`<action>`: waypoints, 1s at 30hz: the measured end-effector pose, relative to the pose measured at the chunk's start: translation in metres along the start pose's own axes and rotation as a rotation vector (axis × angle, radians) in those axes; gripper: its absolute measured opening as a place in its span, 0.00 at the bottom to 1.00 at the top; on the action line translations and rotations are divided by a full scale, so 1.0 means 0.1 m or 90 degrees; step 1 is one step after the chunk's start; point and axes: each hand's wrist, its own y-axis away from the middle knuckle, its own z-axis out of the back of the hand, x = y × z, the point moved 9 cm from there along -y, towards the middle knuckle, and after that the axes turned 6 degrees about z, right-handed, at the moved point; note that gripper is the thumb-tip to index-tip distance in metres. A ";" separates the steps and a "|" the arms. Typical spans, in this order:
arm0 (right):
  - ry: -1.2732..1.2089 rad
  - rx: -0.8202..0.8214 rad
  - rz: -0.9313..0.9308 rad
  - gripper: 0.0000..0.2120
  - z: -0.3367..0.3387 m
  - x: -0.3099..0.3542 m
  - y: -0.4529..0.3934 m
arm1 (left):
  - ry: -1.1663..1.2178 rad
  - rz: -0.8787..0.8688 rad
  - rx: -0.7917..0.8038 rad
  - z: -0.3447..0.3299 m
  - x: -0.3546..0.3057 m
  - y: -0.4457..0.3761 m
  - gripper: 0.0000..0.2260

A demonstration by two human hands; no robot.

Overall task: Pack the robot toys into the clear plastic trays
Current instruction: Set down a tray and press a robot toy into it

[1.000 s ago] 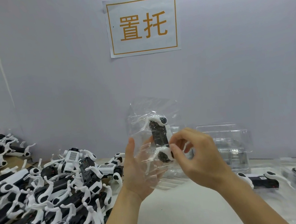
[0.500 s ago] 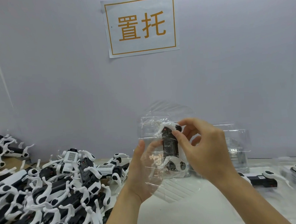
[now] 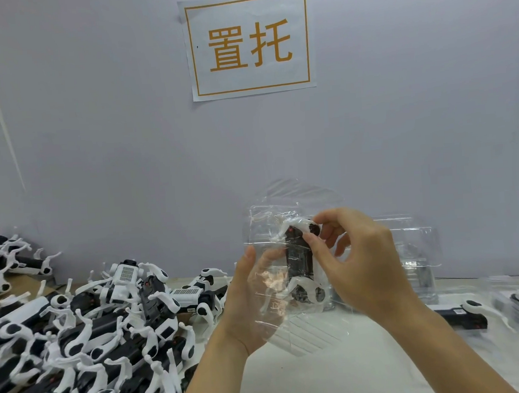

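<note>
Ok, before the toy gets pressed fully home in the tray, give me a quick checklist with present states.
1. Clear tray backed by the left hand, palm behind it: ok.
2. Right hand pinches the robot toy at its top end: ok.
3. Toy lined up lengthwise with the tray: ok.
4. Toy fully seated in its cavity: cannot tell, the clear plastic hides the edges.
5. White legs clear of the tray rim: cannot tell.
6. More toys at hand, pile on the left: ok.
</note>
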 end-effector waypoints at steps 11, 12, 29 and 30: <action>-0.027 0.076 -0.102 0.18 -0.18 -0.20 0.09 | 0.005 -0.033 -0.060 0.05 -0.08 0.01 0.34; -0.031 0.093 -0.118 0.20 -0.21 -0.23 0.11 | 0.007 -0.041 -0.072 0.07 -0.10 0.01 0.32; -0.053 0.086 -0.312 0.07 -0.01 -0.69 0.17 | -0.273 -0.102 -0.164 0.02 -0.21 0.00 0.31; -0.062 0.058 -0.355 0.08 0.06 -0.78 0.18 | -0.301 -0.100 -0.177 0.02 -0.20 0.00 0.32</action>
